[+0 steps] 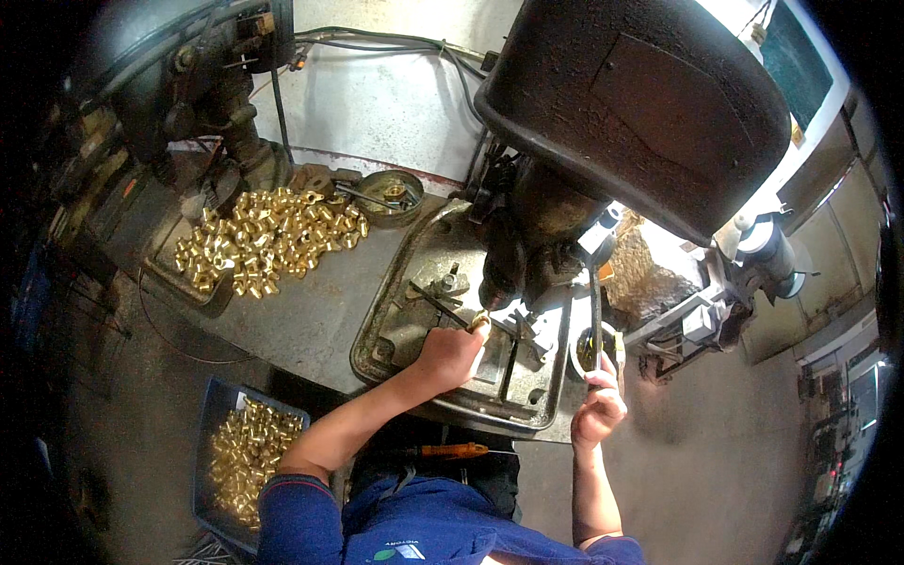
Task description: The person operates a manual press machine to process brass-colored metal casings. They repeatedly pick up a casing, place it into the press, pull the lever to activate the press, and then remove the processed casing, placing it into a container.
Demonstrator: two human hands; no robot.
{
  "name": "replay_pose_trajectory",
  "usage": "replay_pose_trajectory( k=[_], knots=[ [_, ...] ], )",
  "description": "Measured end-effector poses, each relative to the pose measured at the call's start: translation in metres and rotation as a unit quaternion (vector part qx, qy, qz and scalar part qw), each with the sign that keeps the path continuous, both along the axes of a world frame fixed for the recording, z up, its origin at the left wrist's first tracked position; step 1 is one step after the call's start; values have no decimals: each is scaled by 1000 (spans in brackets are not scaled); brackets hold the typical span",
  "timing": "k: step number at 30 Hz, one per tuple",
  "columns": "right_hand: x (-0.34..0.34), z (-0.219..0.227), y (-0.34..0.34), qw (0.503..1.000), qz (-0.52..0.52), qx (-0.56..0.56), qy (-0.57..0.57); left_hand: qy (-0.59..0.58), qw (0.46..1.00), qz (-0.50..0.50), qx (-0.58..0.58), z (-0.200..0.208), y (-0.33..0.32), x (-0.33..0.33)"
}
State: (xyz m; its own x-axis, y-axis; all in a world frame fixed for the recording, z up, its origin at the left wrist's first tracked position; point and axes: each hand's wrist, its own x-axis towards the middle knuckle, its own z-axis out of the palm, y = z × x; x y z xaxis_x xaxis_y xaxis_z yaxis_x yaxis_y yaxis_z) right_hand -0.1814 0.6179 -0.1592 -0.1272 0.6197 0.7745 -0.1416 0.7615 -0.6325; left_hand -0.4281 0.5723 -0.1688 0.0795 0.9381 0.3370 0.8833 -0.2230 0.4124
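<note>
A dark drill press (pixel 603 113) looms over a worn metal tabletop (pixel 311 311), its work tray (pixel 395 320) directly beneath the spindle. A heap of brass fittings (pixel 268 240) lies on the tabletop's far left, and a blue crate (pixel 212 414) of more brass parts stands on the floor below. The person's left hand (pixel 452 353) is closed around a single brass fitting (pixel 479 323), holding it on the tray under the chuck. The right hand (pixel 599 405) is curled shut on the press's feed lever (pixel 595 315), raised beside the machine.
</note>
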Motion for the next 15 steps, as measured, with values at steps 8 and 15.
replay_pose_trajectory(
  k=[8,15],
  knots=[
    [8,-16,7,998,-18,-15,-57,-9,1000,-3,28,-5,1,1],
    [10,21,-10,992,37,-109,-49,8,999,6,50,-9,1,1]
  ],
)
